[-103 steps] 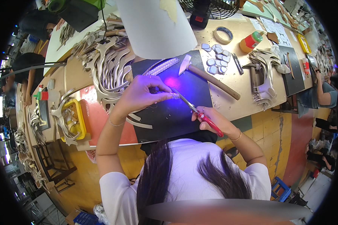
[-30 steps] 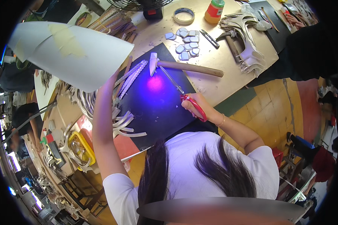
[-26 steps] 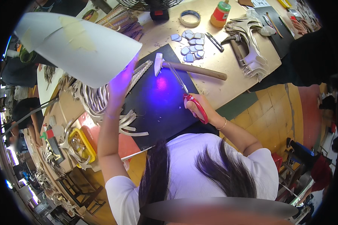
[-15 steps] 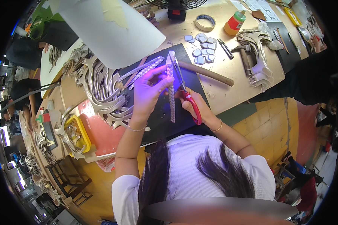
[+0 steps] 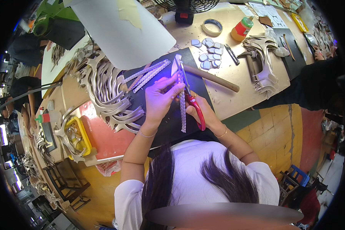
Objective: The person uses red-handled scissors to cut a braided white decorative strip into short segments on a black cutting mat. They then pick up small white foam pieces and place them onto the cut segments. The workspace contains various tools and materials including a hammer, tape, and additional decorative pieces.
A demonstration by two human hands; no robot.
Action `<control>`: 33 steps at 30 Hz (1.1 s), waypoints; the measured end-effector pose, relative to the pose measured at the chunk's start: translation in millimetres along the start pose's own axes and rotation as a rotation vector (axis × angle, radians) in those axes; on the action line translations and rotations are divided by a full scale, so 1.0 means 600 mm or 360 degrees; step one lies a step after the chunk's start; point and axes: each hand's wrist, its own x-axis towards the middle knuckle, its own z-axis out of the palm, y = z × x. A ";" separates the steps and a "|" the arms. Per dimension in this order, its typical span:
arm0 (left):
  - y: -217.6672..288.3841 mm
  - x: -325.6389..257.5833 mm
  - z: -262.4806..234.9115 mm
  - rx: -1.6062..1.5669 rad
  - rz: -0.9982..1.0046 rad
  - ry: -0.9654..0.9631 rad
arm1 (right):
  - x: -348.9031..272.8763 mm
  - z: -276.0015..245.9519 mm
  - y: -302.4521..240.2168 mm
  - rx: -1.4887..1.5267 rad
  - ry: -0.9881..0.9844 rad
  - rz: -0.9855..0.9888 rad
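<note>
Left hand: we see the left hand (image 5: 159, 100) with thumb and fingers pinched on the upper part of the braided strap (image 5: 183, 115). We judge this grip keeps that end steady beside the blades.
Strap: it is above the black mat (image 5: 168, 124), between both hands, its long free part pointing toward the body; so nothing seems to pull on it.
Right hand: the fingers of the right hand (image 5: 204, 108) are clamped around the red handles of the scissors (image 5: 197, 110).
Blades: they point away from the body, close along the strap's right side. We cannot tell if they touch it or how far they are parted.
Arms: both elbows are bent and the wrists turn inward, so the hands meet in front of the chest.
Hammer: the hammer (image 5: 218, 79) lies behind the hands, probably put aside but within reach.
Spare straps: other straps (image 5: 151, 76) lie left of the hammer, we think for easy picking by the left hand.
Lamp: its white shade (image 5: 122, 34) is near, perhaps to light this spot.
</note>
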 end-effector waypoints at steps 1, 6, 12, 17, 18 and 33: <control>0.000 0.000 0.000 0.0007 0.0011 0.0000 | 0.000 0.002 0.003 0.0003 0.0017 -0.0007; -0.004 0.003 -0.002 0.0072 0.0033 -0.0020 | -0.005 0.002 0.015 0.0078 0.0038 0.0094; -0.012 0.003 0.001 0.0098 0.0017 -0.0044 | -0.011 -0.010 -0.001 -0.0015 -0.0031 0.0341; -0.020 0.003 -0.001 0.0068 -0.0008 -0.0061 | -0.012 -0.004 -0.010 -0.0170 0.0192 0.0338; -0.022 0.003 -0.001 0.0053 -0.0008 -0.0065 | -0.012 -0.005 -0.010 -0.0163 0.0201 0.0351; 0.075 0.026 -0.068 0.0383 -0.0212 -0.0542 | -0.041 -0.084 -0.039 -0.0153 -0.0541 0.0244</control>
